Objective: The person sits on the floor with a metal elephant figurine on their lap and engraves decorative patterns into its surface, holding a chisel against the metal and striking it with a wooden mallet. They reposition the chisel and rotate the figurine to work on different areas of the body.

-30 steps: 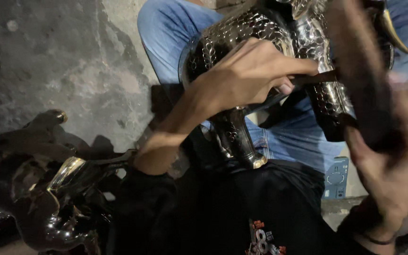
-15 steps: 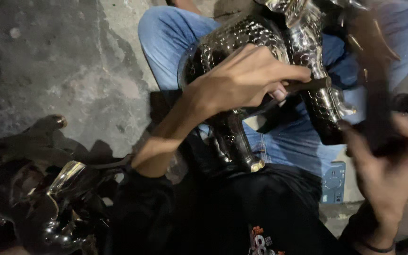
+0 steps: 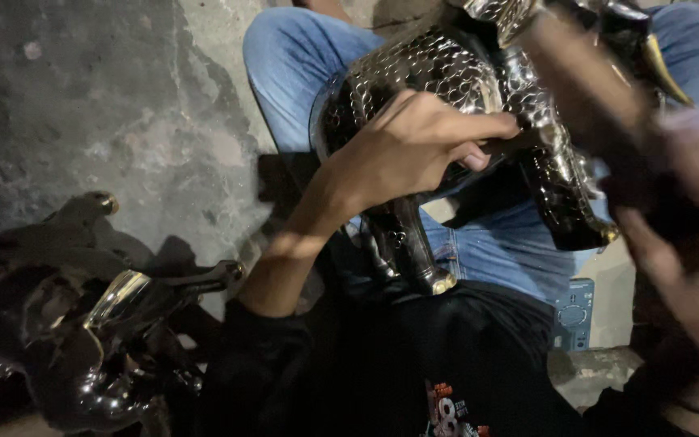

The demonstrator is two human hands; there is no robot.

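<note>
My left hand point(image 3: 414, 150) grips a shiny hammered-metal animal figurine point(image 3: 414, 65) from below, fingers curled under its belly. The figurine is held in the air over a lap, its legs point(image 3: 414, 259) pointing down and a gold horn point(image 3: 665, 69) at the upper right. My right hand point(image 3: 689, 267) is blurred at the right edge. It is closed on a dark, long object point(image 3: 584, 89) that lies against the figurine's front. What the dark object is cannot be made out.
A second dark, glossy figurine point(image 3: 66, 324) with gold tips lies on the rough concrete floor point(image 3: 82, 105) at the lower left. Legs in blue jeans point(image 3: 301, 57) are behind the held figurine. A small blue box point(image 3: 574, 316) sits on the ground at the lower right.
My right hand has shifted with the dark object against the figurine's front and is blurred by motion. My left hand keeps the same grip; the figurine has barely moved.
</note>
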